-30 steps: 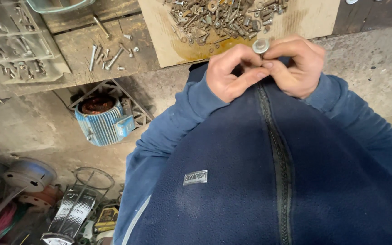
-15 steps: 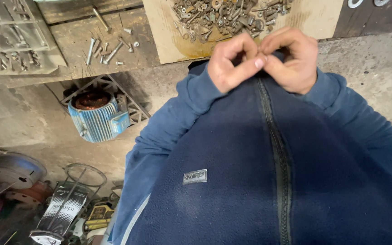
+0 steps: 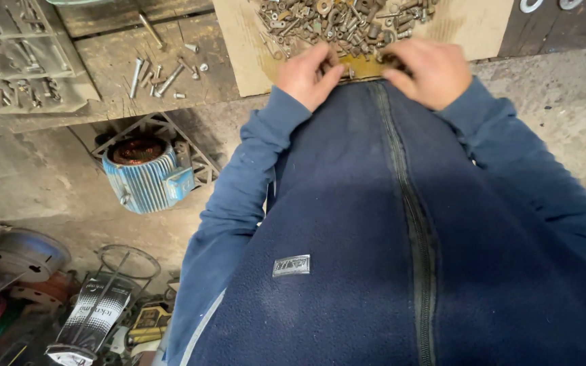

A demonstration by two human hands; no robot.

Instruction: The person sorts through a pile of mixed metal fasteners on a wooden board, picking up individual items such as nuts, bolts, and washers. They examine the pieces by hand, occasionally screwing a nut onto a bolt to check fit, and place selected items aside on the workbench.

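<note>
Both hands down at hardware pile.
Left hand (image 3: 312,73) and right hand (image 3: 431,71), raised together earlier, now rest on pile (image 3: 344,24) atop one board (image 3: 473,27); grip contents: cannot tell.

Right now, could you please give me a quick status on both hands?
Left hand and right hand at near edge of hardware pile on plywood board. Grip unclear. Nothing blocking.

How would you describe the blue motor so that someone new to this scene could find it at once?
Start at the dark wooden workbench along the top left and look just below its front edge, left of the person's blue fleece sleeve. There sits a ribbed, light blue electric motor housing with copper windings showing in its open top. Nothing else nearby is blue metal; its neighbours are grey and rusty scrap.
</note>
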